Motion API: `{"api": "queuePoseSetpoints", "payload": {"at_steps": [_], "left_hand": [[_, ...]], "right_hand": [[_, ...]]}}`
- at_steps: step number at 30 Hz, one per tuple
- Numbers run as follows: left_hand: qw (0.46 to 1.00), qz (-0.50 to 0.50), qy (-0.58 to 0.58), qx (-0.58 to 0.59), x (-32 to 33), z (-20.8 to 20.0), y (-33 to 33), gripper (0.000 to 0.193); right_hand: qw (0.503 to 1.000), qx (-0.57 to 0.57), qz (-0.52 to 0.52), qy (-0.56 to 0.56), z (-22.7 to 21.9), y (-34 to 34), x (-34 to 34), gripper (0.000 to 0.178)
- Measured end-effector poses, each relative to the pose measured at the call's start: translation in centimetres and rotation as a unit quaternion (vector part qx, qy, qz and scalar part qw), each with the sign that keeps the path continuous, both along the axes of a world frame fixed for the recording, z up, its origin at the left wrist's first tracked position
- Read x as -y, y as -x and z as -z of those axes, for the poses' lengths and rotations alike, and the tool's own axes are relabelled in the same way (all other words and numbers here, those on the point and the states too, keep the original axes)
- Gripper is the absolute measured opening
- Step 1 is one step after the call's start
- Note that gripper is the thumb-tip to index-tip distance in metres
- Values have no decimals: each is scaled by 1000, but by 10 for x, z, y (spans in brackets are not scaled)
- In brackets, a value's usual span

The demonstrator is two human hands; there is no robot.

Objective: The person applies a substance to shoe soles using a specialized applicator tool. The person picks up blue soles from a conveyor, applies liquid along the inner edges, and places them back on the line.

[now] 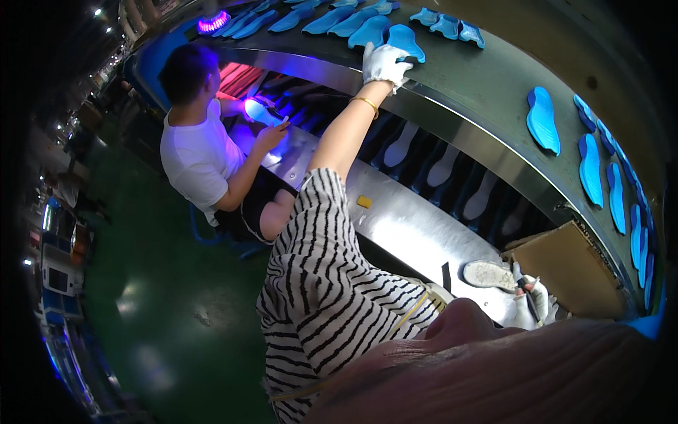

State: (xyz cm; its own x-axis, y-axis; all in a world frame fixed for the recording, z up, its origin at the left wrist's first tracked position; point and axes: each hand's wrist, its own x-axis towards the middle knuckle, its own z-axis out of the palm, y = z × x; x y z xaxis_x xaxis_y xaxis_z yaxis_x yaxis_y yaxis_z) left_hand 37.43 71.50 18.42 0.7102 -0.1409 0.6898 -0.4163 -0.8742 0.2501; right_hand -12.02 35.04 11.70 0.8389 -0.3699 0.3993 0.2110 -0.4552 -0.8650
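In the head view, the left hand, in a white glove, reaches up to the raised dark conveyor and meets the near edge of a blue sole. Its fingers are bent there, but from this angle I can't fairly tell whether that grip has closed on the sole or only rests against it. More blue soles lie along the conveyor to both sides.

The right hand, also gloved, is low on the right, its grip wrapped round a slim tool. Just beside it a whitish sole lies on the metal tabletop, near a brown cardboard box. A small yellow block sits farther left on the tabletop.

To the left, a seated co-worker in a white shirt handles a brightly lit sole below the conveyor's edge.
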Motion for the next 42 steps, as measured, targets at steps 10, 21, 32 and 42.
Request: {"api": "queuePoseSetpoints", "payload": {"at_steps": [10, 21, 32, 42], "left_hand": [[424, 614, 654, -123, -9, -71, 110, 60], [39, 459, 617, -638, 145, 81, 278, 98], [18, 515, 609, -603, 197, 90, 330, 90], [181, 459, 610, -620, 205, 103, 324, 71]], "right_hand": [[971, 17, -6, -239, 11, -15, 17, 21], [982, 57, -82, -162, -25, -30, -11, 19], [989, 118, 0, -85, -39, -69, -39, 17], [991, 129, -7, -22, -33, -58, -60, 18]]}}
